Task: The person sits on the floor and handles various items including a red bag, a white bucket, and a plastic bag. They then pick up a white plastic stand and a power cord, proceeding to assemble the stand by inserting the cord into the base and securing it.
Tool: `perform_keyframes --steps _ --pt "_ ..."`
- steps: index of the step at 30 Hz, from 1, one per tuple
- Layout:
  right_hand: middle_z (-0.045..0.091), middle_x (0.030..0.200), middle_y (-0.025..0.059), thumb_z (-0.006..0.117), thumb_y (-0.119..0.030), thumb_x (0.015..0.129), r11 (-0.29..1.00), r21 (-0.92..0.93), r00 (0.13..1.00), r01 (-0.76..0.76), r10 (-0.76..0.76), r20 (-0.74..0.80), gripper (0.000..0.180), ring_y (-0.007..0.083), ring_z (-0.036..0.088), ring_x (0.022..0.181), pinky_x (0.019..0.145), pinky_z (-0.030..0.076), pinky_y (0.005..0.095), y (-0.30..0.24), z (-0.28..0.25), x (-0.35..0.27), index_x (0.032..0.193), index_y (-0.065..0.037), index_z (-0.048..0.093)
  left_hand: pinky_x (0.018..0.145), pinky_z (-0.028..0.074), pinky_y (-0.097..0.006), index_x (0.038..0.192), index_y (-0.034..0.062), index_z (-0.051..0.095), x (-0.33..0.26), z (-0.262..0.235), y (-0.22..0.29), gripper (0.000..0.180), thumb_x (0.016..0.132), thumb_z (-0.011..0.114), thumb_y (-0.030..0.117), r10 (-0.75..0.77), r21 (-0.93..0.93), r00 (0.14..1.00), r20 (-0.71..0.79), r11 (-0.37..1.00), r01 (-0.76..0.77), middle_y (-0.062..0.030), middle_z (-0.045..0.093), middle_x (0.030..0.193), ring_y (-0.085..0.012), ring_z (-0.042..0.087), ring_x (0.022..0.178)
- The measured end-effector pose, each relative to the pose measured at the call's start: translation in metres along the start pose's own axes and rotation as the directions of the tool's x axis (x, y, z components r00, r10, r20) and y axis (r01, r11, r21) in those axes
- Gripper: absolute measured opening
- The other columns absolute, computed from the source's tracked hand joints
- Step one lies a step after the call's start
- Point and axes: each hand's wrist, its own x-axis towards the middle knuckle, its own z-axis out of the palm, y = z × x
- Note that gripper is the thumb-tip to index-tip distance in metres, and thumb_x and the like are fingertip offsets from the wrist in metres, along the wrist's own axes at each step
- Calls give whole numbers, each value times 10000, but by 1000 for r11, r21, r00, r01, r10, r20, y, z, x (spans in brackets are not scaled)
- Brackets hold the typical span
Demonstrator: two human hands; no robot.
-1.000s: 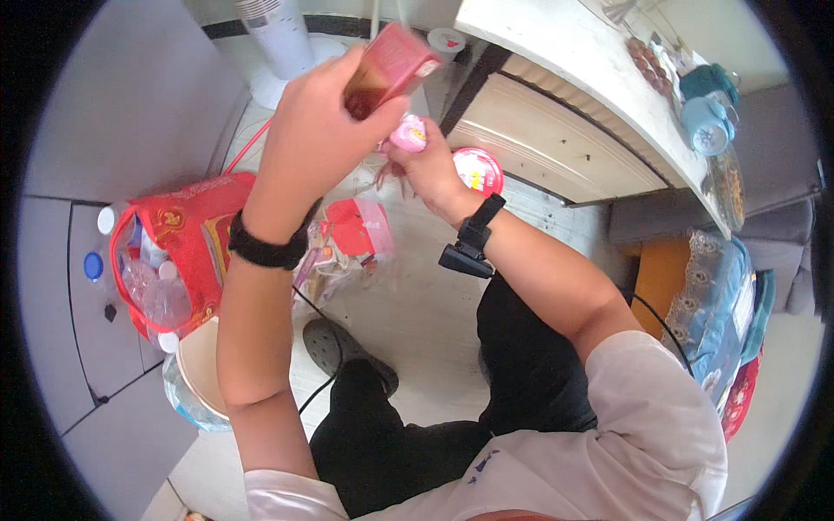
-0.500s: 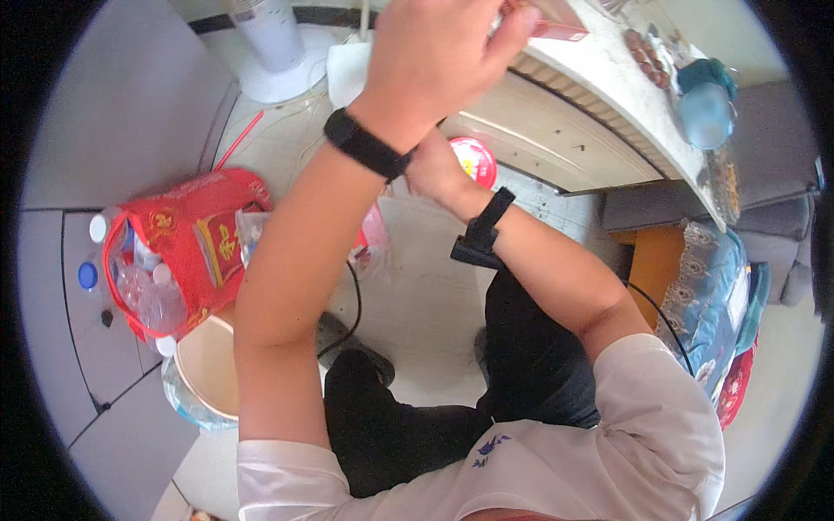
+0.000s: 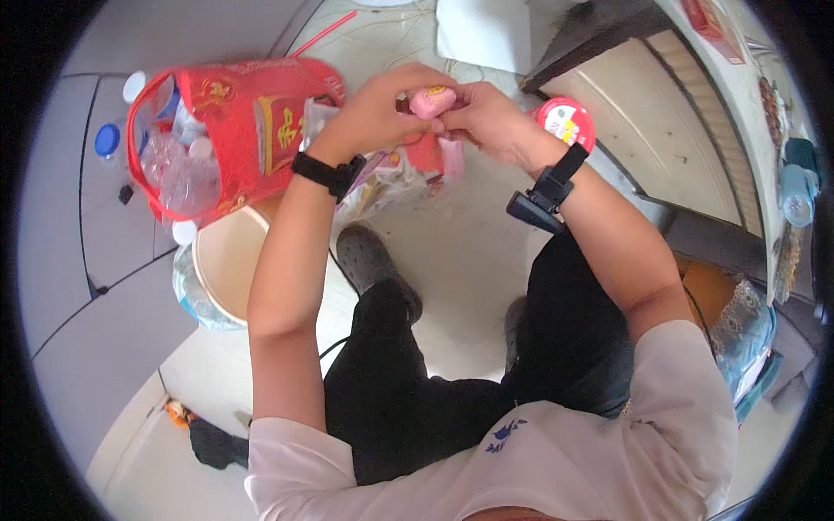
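Note:
A small, rounded pink thing with a yellow patch point(image 3: 432, 102) sits between my two hands, at the top middle of the view. My left hand point(image 3: 373, 108) is curled about its left side, thumb beneath. From the right, the fingertips of my right hand point(image 3: 499, 123) pinch at its edge. What kind of thing it is I cannot make out. Just beneath my hands are clear plastic packaging point(image 3: 378, 187) and a pink-and-red packet point(image 3: 445, 161), partly hidden by my fingers.
A red bag point(image 3: 234, 113) of plastic bottles lies at the left, above a cream bucket point(image 3: 228, 260). Behind my right wrist stands a round red-and-white tub point(image 3: 566, 122). A drawer-fronted cabinet point(image 3: 651, 113) runs along the right, with a blue cup point(image 3: 797, 193) on top.
My left hand has come down from beside the red box on the cabinet top and met my right hand. The pink thing now shows between them. The whole view has shifted.

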Motion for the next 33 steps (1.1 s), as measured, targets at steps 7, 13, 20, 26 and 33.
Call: perform_keyframes --steps 7,13,20,26,33 --pt "706 769 46 761 -175 843 950 -310 994 -39 69 86 227 115 627 690 657 498 256 10 8 8 937 32 747 832 542 -270 1296 55 595 -35 -2 -6 429 873 660 16 -342 -144 930 -134 935 323 -59 683 1018 -131 662 904" --pt "724 813 69 682 -195 921 878 -478 997 26 15 82 241 102 659 688 655 492 238 17 13 19 1013 23 728 844 547 -286 1343 79 559 -54 9 -6 535 832 708 22 -315 -184 923 -223 943 277 -64 664 1102 -140 635 1012" --pt "725 784 111 675 -213 920 957 -291 999 15 -3 40 262 143 702 703 650 548 280 29 27 23 983 36 726 950 501 -305 1377 112 535 -77 7 -1 735 702 808 8 -291 -127 948 -130 953 275 -46 583 1276 -153 551 1166" --pt "729 790 117 677 -223 904 938 -306 986 165 -150 73 278 151 701 662 612 549 299 41 31 31 1005 32 722 954 493 -293 1365 88 534 -90 6 -8 667 745 756 -19 -295 -145 945 -142 950 275 -42 589 1256 -140 552 1152" --pt "731 855 123 742 -389 820 825 -459 944 331 -286 167 481 184 668 705 701 535 338 39 56 26 1106 -6 696 946 506 -309 1342 79 532 -104 5 -16 624 766 706 -85 -277 -79 933 -228 961 266 -88 574 1227 -188 586 1112"
